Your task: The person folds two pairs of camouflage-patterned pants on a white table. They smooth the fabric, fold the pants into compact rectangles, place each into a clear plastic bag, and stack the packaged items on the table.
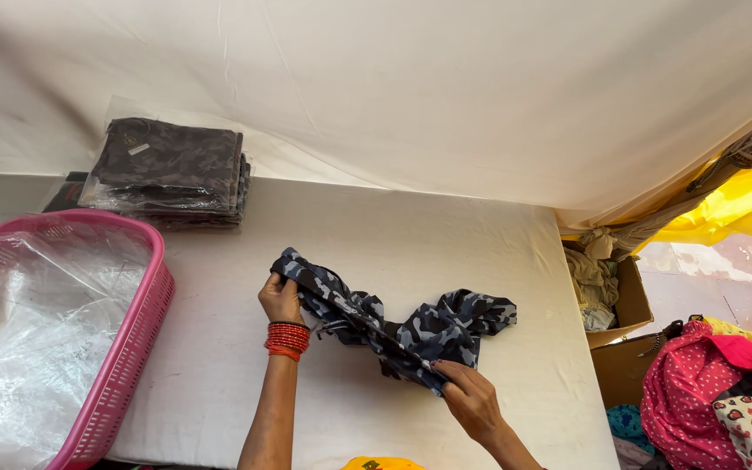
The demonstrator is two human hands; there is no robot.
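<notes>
From the head camera, the left hand [280, 298] is closed on one end of a blue-grey camouflage garment [402, 324], lifting it slightly, while the right hand [472, 402] pinches the near edge of the same cloth. The garment lies twisted and bunched in the middle of the worktop [411, 235], not yet flat or folded. A stack of folded camouflage pieces in clear bags [171, 171] sits at the far left, so some look finished. A pink basket [128, 348] holding clear plastic bags stands at the left edge. The worktop is covered in white cloth, with a white sheet hung behind. Cardboard boxes [624, 322] and bright clothes [715, 387] lie to the right.
</notes>
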